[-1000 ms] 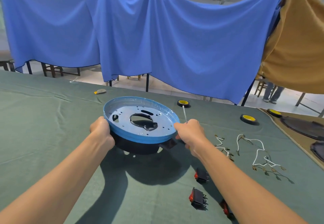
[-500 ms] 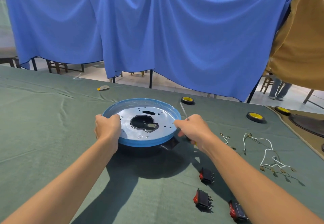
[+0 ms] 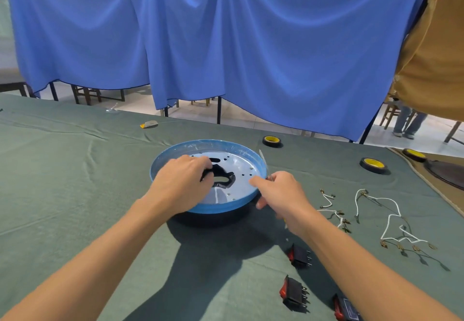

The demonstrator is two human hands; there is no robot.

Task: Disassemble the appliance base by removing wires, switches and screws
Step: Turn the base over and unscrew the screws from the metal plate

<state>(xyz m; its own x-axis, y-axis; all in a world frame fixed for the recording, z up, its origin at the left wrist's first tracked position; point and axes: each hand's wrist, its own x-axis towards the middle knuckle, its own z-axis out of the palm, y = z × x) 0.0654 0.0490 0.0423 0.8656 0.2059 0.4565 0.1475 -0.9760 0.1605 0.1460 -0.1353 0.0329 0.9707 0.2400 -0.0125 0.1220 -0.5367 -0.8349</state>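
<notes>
Base [image 3: 175,149]: round, blue-rimmed, with a pale perforated plate and a dark, irregular central opening; it sits at the middle of the bench [image 3: 62,185], which is covered in green cloth. Left hand [image 3: 183,182]: on the plate at 9 o'clock, fingers curled over the edge of the opening and gripping it. Right hand [image 3: 281,192]: at the rim at 4 o'clock, closed round a screwdriver [image 3: 264,162] whose thin shaft sticks up and away above the knuckles; the forefinger is stretched onto the plate just inside the rim. Switches, three, black with red rockers, loose on the cloth at 5 o'clock of the base: [image 3: 300,255], [image 3: 293,293], and one partly under the right forearm [image 3: 345,309]. Wires, white with metal terminals, at 3 to 4 o'clock: a short set [image 3: 329,202] and a longer set [image 3: 391,217]. Tape rolls, black with yellow cores: one at 1 o'clock [image 3: 272,141], two farther off at 3 o'clock [image 3: 373,165] [image 3: 414,154]. Small grey-and-yellow item [image 3: 149,124] at 11 o'clock, well apart. Blue drape [image 3: 251,44] hangs behind the bench, with a tan drape [image 3: 431,56] at 2 o'clock.
</notes>
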